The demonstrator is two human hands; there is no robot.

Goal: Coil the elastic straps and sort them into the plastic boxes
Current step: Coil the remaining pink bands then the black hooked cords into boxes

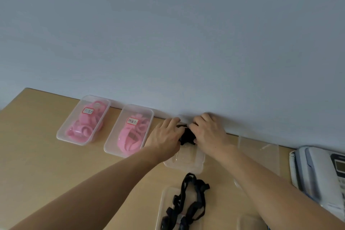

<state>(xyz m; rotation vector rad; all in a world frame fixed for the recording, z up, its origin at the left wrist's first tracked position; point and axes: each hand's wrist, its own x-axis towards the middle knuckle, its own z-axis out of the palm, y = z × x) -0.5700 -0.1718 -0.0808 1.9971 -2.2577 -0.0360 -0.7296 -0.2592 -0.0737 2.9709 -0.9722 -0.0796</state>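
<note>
Two lidded plastic boxes (69,116) (114,127) stand against the wall at the left of the wooden table (37,155). Each bears a label and holds pink straps (84,127) (130,138), so that part of the sorting looks done.

The black straps are partly handled. Both hands meet over an open clear box (186,166) near the wall. The left hand (164,136) and the right hand (209,132) have their fingers curled in on a small black strap bundle (186,136). They grip it from either side, with a short end sticking out toward the left fingers. The bundle sits low over the far end of the box; whether it touches the floor of the box cannot be told. The rest of the box looks unfilled as far as it shows.

Nearer the person, a tangle of loose black straps (188,203) lies uncoiled across a shallow clear tray (164,198). These probably need coiling and boxing next. A clear lid (261,155) lies to the right, off any box, just beside a desk telephone (317,173). Closing the black-strap box also seems to remain.
</note>
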